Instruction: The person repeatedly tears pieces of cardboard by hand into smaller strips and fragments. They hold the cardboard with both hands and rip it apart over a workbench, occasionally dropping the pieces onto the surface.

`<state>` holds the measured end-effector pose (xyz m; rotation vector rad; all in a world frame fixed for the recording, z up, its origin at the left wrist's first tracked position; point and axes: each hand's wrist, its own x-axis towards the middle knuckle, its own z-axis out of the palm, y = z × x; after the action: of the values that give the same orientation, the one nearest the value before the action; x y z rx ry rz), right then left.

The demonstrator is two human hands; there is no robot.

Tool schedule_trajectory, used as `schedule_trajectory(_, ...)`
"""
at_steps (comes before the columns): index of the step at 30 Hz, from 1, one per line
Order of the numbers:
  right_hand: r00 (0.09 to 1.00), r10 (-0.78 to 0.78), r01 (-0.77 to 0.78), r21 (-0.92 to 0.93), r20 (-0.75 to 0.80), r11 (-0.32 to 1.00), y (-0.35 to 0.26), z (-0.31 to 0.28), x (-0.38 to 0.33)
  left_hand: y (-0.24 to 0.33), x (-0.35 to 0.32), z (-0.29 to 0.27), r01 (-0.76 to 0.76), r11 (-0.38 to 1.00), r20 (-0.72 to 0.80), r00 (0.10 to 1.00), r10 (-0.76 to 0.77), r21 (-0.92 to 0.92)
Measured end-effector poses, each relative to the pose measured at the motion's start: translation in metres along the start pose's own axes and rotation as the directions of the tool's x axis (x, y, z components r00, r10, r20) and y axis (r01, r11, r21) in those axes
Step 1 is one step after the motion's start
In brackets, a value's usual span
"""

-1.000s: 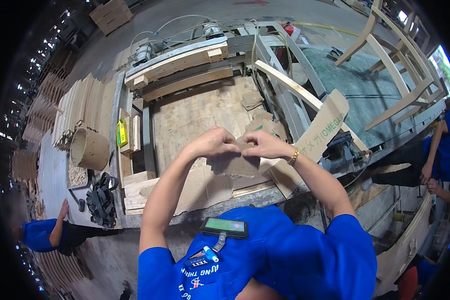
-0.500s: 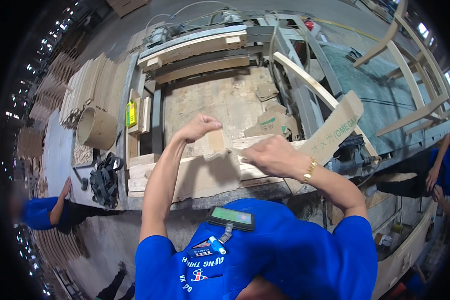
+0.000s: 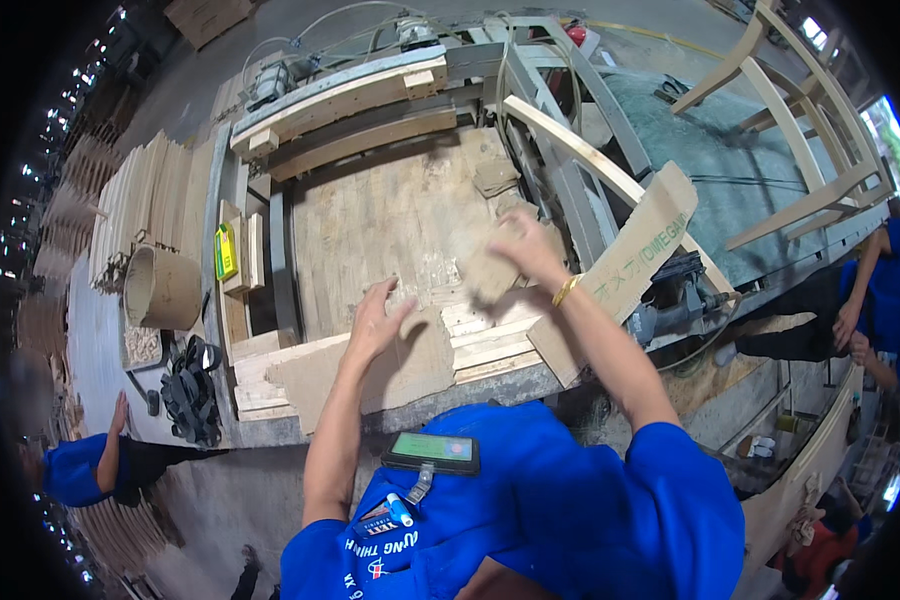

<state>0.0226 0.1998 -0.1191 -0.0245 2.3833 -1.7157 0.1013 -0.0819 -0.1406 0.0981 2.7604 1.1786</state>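
Note:
My left hand [image 3: 376, 322] is open, its fingers spread just above a flat brown cardboard sheet [image 3: 335, 378]. That sheet lies over pale wooden strips [image 3: 495, 345] along the bench's near side. To the right, my right hand [image 3: 532, 252] grips a small piece of cardboard [image 3: 483, 272], smeared by motion; its fingertips are partly hidden. Beyond this hand lie scraps of cardboard [image 3: 496, 176] on the wooden panel [image 3: 370, 215]. A long printed cardboard strip [image 3: 640, 245] slants up to the right of my right forearm.
Metal frame bars [image 3: 560, 140] and clamp beams with wooden blocks [image 3: 340, 105] surround the panel. On the left are a yellow-green box [image 3: 227, 252], a cardboard tube [image 3: 162, 287], black straps [image 3: 190, 395] and stacked slats [image 3: 150, 205]. A wooden chair frame [image 3: 785, 130] stands right. Other people work on both sides.
My hands have moved apart. The left has let go of the small cardboard piece and opened; the right has swung forward over the panel with a cardboard piece. The view has shifted slightly.

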Motion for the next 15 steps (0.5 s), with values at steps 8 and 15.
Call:
schedule_trajectory(8,0.929,-0.012,-0.034,-0.117,-0.37,0.993,0.058,-0.055,0.067,-0.014,-0.045,0.004,-0.159,0.908,0.078,0.987,0.139,0.387)
schedule_trajectory(15,0.596,-0.111,0.458,-0.224,0.795,0.86,-0.037,0.062,-0.003,0.03,-0.029,-0.013,-0.341,0.94,0.026,0.94,0.34,-0.003)
